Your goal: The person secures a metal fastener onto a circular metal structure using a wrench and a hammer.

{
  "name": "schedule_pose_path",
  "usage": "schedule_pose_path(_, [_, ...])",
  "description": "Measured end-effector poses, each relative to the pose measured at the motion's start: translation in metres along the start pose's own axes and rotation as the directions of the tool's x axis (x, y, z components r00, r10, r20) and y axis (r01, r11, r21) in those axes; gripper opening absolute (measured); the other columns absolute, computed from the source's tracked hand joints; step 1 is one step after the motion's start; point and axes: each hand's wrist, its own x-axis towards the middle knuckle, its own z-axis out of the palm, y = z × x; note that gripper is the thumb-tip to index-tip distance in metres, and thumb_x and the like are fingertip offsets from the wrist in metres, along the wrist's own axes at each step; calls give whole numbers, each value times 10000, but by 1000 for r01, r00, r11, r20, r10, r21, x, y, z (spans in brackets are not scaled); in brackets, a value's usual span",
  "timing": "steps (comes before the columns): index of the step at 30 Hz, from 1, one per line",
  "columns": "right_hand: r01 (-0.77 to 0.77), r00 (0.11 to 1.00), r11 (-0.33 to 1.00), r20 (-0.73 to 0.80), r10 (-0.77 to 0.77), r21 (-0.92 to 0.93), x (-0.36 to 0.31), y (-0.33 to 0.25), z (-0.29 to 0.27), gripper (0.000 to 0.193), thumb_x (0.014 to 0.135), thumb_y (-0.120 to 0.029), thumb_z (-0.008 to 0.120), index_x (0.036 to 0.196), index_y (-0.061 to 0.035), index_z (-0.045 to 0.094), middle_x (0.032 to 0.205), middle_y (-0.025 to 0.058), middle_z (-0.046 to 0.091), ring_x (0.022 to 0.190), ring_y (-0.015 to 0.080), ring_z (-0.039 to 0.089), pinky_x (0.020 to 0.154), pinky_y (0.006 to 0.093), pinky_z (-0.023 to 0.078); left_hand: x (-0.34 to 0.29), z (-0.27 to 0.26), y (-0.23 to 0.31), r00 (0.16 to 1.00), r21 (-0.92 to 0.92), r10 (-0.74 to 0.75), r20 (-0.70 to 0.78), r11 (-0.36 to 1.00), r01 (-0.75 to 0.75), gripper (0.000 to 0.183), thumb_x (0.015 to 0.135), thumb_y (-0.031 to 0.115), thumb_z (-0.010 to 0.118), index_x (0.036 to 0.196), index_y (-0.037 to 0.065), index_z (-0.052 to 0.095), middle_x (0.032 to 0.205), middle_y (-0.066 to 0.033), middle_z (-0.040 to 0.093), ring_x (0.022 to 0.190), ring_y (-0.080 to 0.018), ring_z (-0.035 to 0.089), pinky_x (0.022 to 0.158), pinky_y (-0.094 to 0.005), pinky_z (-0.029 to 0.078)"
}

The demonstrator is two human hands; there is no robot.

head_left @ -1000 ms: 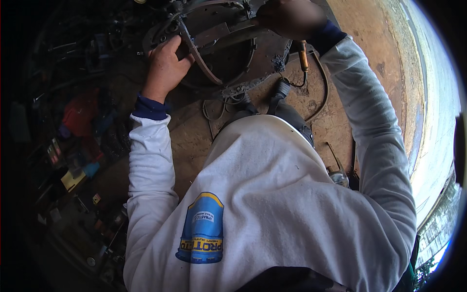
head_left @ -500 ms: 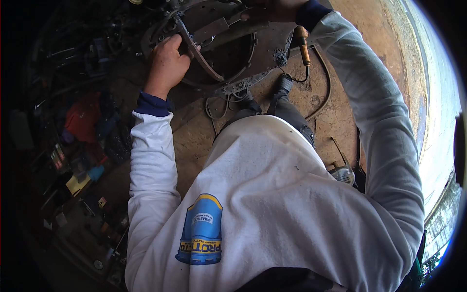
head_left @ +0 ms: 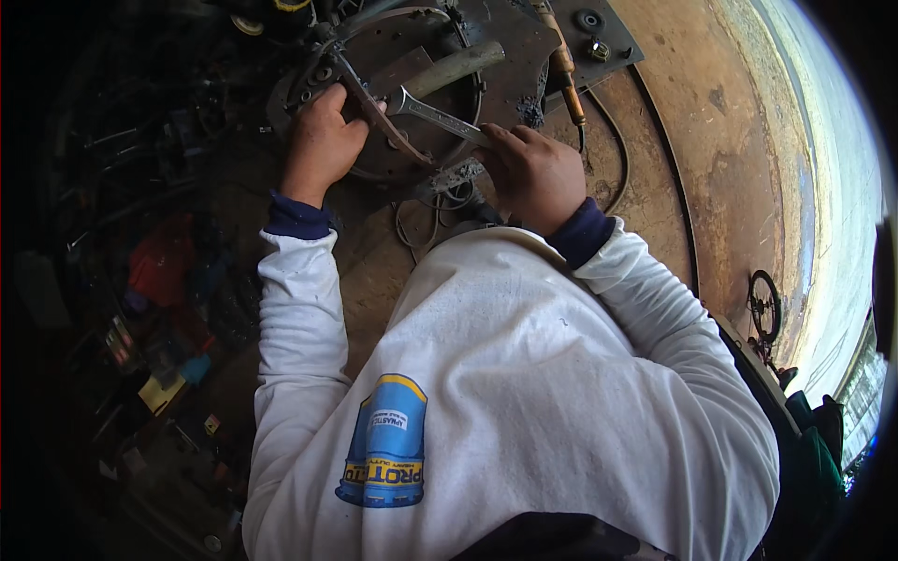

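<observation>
A brown floor (head_left: 711,178) spreads under everything, and the person's white shirt (head_left: 524,374) fills the lower middle. Ahead of it stands a dark metal bench (head_left: 513,82) bearing a ring-shaped assembly. To the left, a red cloth (head_left: 161,260) lies among dim clutter.

The right hand (head_left: 541,178) is closed, pinching the near end of a wrench between thumb and fingers, just beyond the shirt's hem. The left hand (head_left: 325,148) is curled at a curved strip (head_left: 400,140) on the assembly, thumb and forefinger against its left side; the other fingers are mostly hidden, so I cannot tell what they grip.

A grey bar (head_left: 458,70) lies across the assembly, beyond the wrench. An orange-handled tool (head_left: 565,65) rests at the bench's right part. The wrench (head_left: 441,118) slants between the hands, its open head just right of the strip; whether it sits on a nut is unclear. Near the bench's far right lies a small black disc (head_left: 589,19).
</observation>
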Motion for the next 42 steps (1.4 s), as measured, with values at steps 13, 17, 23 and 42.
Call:
schedule_pose_path(13, [464, 884, 874, 141, -446, -144, 110, 75, -37, 321, 879, -488, 685, 970, -190, 759, 776, 41, 709, 704, 281, 693, 617, 402, 548, 0, 10, -14, 993, 30, 75, -92, 997, -72, 255, 873, 219, 759, 985, 6, 673, 908, -202, 697, 842, -382, 664, 746, -423, 505])
schedule_pose_path(17, [485, 842, 867, 329, -428, -114, 144, 79, -47, 314, 830, -460, 719, 981, -187, 759, 874, 102, 724, 757, 346, 681, 629, 429, 542, -1, 9, -11, 995, 12, 50, -84, 999, -49, 252, 870, 215, 764, 975, 6, 671, 872, -195, 686, 795, -363, 653, 722, -416, 495])
schedule_pose_path(23, [633, 745, 774, 294, -599, -26, 192, 95, -31, 315, 820, -452, 728, 983, -184, 760, 873, 103, 721, 766, 342, 679, 640, 441, 537, -1, 3, 2, 998, -73, -8, -60, 997, 4, 254, 869, 212, 768, 985, 6, 674, 902, -188, 693, 813, -339, 658, 742, -396, 499])
schedule_pose_path(42, [-90, 989, 990, 104, 102, -109, 26, -4, -16, 344, 887, -455, 685, 901, -111, 702, 718, 116, 678, 681, 327, 690, 596, 439, 538, -1, 9, -17, 999, 4, 24, -45, 1000, -23, 278, 862, 146, 727, 1103, 23, 657, 1033, -210, 707, 969, -406, 671, 818, -414, 517])
